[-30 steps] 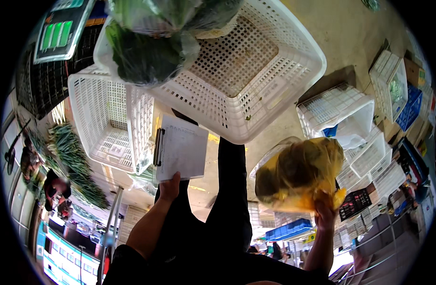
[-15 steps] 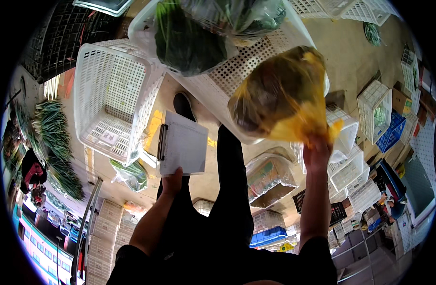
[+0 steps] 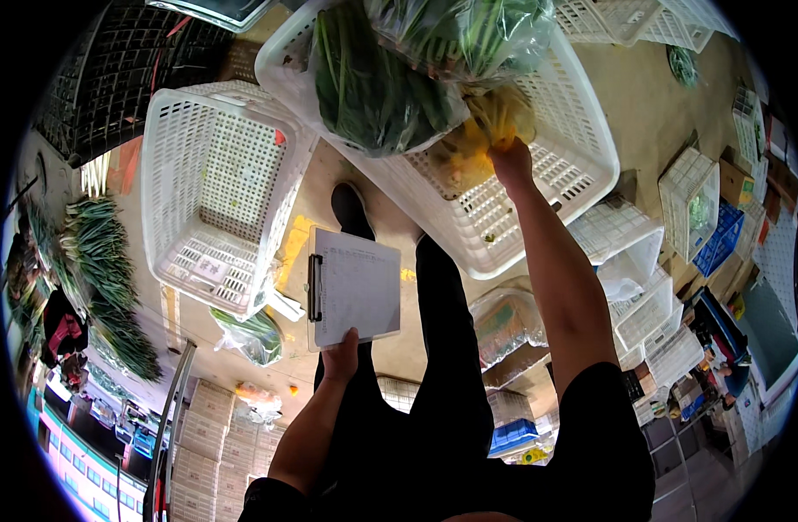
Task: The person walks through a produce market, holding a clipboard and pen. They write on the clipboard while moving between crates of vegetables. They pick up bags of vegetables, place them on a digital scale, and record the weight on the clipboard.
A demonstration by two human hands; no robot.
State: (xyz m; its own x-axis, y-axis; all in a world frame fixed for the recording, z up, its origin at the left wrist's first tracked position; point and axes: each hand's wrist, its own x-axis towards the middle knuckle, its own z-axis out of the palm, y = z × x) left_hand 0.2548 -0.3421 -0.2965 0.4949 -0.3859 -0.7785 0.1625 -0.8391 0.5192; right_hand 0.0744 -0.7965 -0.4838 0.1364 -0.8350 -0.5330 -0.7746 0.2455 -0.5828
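Note:
My left hand [image 3: 340, 355] is closed on the lower edge of a clipboard [image 3: 360, 287] with a printed sheet, its clip to the left. My right arm stretches into a large white perforated crate [image 3: 560, 178]. There my right hand [image 3: 510, 161] is closed on the gathered part of a yellow plastic bag [image 3: 494, 117]; what the bag holds is mostly hidden. Clear bags of long green leafy vegetables, one dark green [image 3: 373, 91] and one paler [image 3: 468, 39], lie in the same crate just beyond and left of the yellow bag.
Left of the clipboard stands another white crate [image 3: 155, 209], with a bag of greens [image 3: 247, 339] on the floor near it. Bundles of green onions [image 3: 107, 270] lie farther left. Stacked white crates [image 3: 621, 239] and a blue crate [image 3: 716, 239] are at right.
My right hand has carried the yellow bag leftward and away from me, down into the large crate beside the greens. The clipboard stays in my left hand.

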